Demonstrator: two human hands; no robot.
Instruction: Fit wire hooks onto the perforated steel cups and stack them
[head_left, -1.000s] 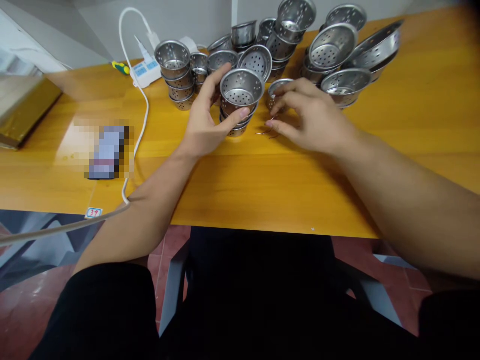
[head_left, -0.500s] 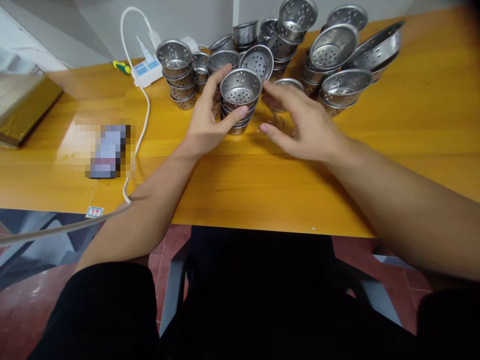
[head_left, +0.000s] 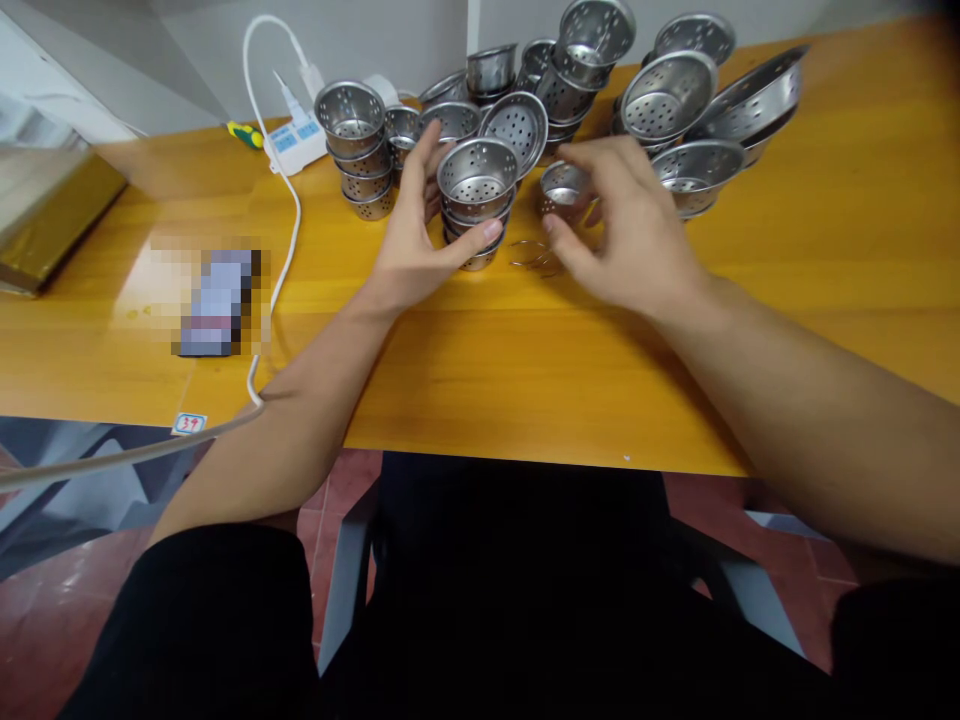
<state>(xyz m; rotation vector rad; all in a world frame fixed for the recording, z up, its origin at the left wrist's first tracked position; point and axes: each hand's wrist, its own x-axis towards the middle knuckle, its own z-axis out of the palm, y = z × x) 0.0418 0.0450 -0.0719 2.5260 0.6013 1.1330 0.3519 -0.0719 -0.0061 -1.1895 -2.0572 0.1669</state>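
My left hand (head_left: pixel 420 235) is closed around a stack of small perforated metal cups (head_left: pixel 478 190). Its thumb presses the front, and the other fingers reach behind the stack, partly hidden. To the right, my right hand (head_left: pixel 630 225) has its thumb and fingers curved apart beside a single perforated cup (head_left: pixel 562 190) standing on the table. The hand covers that cup's right side, and whether the fingers touch it I cannot tell. Thin bent wire pieces (head_left: pixel 534 255) lie on the wood between the two hands.
Behind stand more stacks of perforated cups (head_left: pixel 352 125), with wider perforated bowls (head_left: pixel 750 100) at the right. A white power strip (head_left: pixel 296 145) trails a cable past a blurred phone (head_left: pixel 217 300). A gold-sided box (head_left: pixel 56 220) sits at far left on the wooden table (head_left: pixel 525 390).
My right hand has shifted slightly right, and its fingers have bent more, uncovering more of the single cup and the wires. My left hand and its stack have barely moved.
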